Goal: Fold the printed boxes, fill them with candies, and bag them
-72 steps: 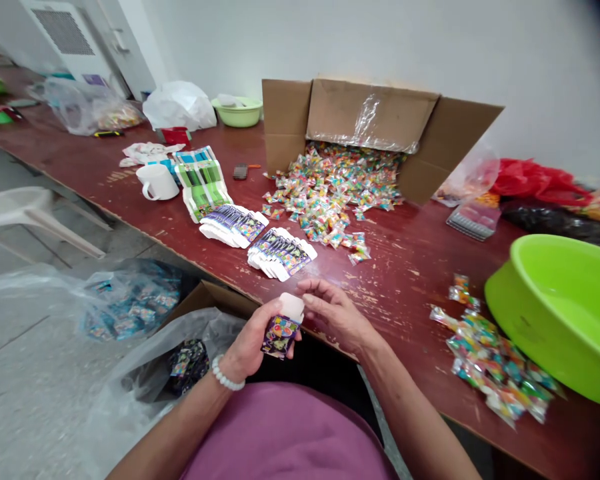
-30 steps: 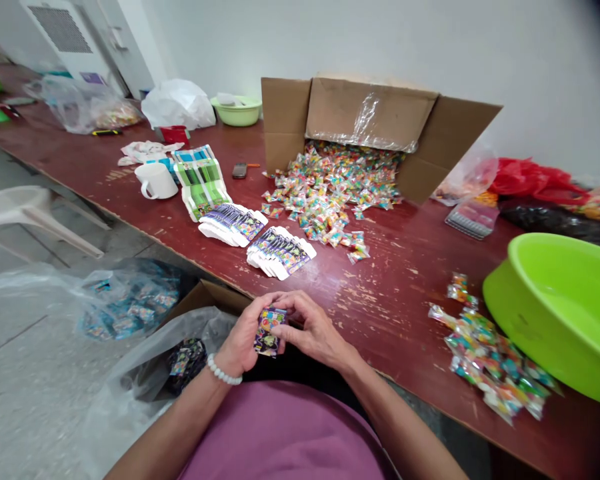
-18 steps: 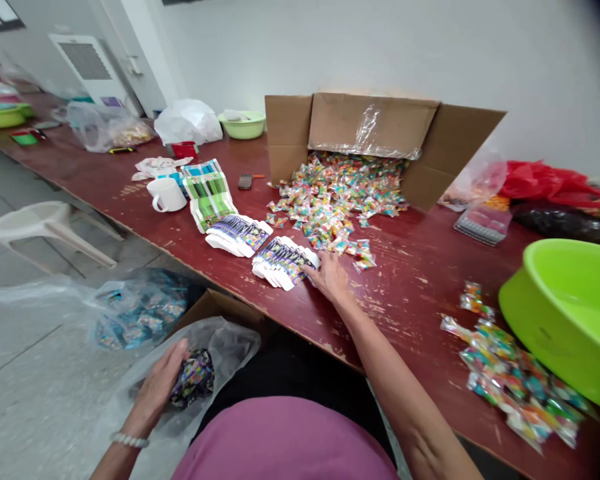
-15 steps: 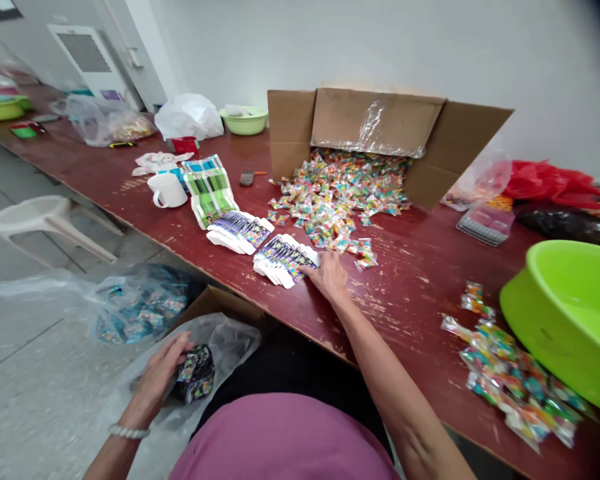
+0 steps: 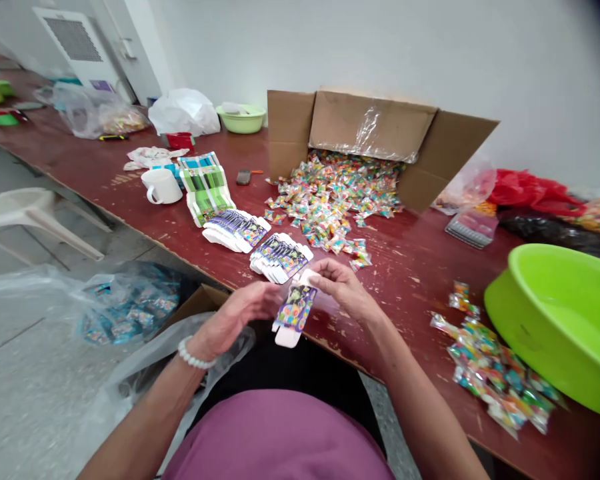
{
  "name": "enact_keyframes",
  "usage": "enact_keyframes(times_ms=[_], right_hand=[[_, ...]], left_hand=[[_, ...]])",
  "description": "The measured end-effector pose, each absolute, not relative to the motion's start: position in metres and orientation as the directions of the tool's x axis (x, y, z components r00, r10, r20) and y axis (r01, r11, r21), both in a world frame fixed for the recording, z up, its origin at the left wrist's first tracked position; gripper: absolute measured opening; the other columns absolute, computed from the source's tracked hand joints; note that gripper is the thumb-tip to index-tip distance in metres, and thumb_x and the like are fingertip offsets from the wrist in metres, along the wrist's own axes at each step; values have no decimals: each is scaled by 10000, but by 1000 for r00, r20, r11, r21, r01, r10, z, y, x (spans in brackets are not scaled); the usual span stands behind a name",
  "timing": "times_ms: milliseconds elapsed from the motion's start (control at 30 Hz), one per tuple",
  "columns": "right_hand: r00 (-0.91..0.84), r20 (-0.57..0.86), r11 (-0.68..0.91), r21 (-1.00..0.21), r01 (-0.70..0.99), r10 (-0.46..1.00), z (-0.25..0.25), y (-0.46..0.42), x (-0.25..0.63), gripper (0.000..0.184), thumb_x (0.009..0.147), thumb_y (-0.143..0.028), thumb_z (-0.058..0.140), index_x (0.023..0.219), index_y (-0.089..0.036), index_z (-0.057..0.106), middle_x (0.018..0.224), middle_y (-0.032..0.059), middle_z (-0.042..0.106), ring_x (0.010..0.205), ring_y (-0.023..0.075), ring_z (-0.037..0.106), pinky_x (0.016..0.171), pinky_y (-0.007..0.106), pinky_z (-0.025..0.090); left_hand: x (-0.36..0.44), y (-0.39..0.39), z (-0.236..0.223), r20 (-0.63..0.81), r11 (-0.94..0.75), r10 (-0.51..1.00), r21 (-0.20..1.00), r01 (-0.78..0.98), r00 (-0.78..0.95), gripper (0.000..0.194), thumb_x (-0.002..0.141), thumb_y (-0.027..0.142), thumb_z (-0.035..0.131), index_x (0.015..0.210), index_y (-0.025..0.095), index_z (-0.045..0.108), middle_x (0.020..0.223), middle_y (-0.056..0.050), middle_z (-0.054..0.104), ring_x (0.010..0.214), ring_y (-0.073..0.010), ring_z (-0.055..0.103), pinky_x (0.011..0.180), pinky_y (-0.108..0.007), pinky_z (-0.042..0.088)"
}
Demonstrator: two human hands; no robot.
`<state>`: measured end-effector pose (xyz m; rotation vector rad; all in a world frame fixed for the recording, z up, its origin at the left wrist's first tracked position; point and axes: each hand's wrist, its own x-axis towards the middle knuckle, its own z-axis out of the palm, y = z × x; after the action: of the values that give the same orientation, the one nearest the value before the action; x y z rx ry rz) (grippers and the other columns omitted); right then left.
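My right hand (image 5: pixel 343 287) pinches the top flap of a small printed candy carton (image 5: pixel 297 307), which hangs over the table's front edge with its white flaps out. Close to the carton's left side is my left hand (image 5: pixel 245 305), fingers stretched out and slightly blurred; no hold on the carton shows. Just behind lies a fanned stack of the same cartons (image 5: pixel 280 257), with another fanned stack (image 5: pixel 237 229) to its left. Green printed sheets (image 5: pixel 207 187) lie beyond that. Wrapped candies (image 5: pixel 337 200) spill out of a cardboard box (image 5: pixel 375 127) at the back.
A green basin (image 5: pixel 555 313) stands at the right beside a pile of wrapped candies (image 5: pixel 495 373). A white mug (image 5: pixel 161 187) sits at the left of the table (image 5: pixel 395 287). Below, a clear bag (image 5: pixel 125 393) hangs open near a bag of blue packets (image 5: pixel 130 307) and a white stool (image 5: pixel 25 207).
My right hand has drawn a carton off the nearer stack toward me. My left hand has risen from the plastic bag below to beside that carton.
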<state>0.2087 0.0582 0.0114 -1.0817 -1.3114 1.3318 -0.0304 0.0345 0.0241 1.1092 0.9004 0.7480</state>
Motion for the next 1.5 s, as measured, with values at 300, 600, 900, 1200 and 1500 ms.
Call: enact_keyframes(times_ms=[300, 600, 900, 1200, 1500], right_hand=[[-305, 24, -67, -957, -283, 952, 40, 25, 179, 251, 795, -413, 760, 841, -195, 644, 760, 1, 638, 628, 116, 562, 566, 242, 464], [-438, -16, -213, -888, -406, 899, 18, 6, 169, 314, 803, -397, 762, 993, -196, 614, 760, 2, 673, 560, 119, 617, 581, 272, 506], [-29, 38, 41, -990, 135, 999, 2, 7, 165, 295, 863, -423, 628, 709, -171, 614, 601, -19, 584, 531, 108, 514, 503, 222, 380], [53, 14, 22, -988, -154, 998, -13, 3, 149, 384, 842, -423, 676, 1160, -248, 550, 702, -47, 582, 591, 118, 525, 537, 218, 437], [-45, -164, -170, -944, -284, 985, -11, 8, 159, 349, 738, -503, 764, 733, -174, 648, 610, -29, 558, 515, 87, 440, 505, 230, 377]], left_hand=[[-6, 7, 13, -197, 601, 588, 756, -261, 785, 589, 620, 477, 866, 1059, 122, 698, 785, -66, 707, 696, -229, 722, 674, -308, 547], [-8, 6, 16, -301, 458, 775, 874, -165, 555, 322, 738, 394, 800, 854, 123, 672, 694, -50, 714, 565, -203, 705, 585, -290, 539], [-3, 6, 7, -194, 233, 925, 969, -85, 326, 404, 766, 317, 775, 1104, 165, 612, 1007, -44, 718, 907, -181, 677, 818, -294, 540], [0, -6, 11, -73, 82, 991, 994, -74, 110, 613, 782, 292, 744, 1310, 245, 437, 974, -14, 685, 720, -138, 676, 676, -257, 559], [-5, 0, 14, -196, 229, 941, 969, -96, 275, 336, 776, 321, 752, 1024, 195, 565, 818, 1, 698, 715, -149, 666, 641, -243, 538]])
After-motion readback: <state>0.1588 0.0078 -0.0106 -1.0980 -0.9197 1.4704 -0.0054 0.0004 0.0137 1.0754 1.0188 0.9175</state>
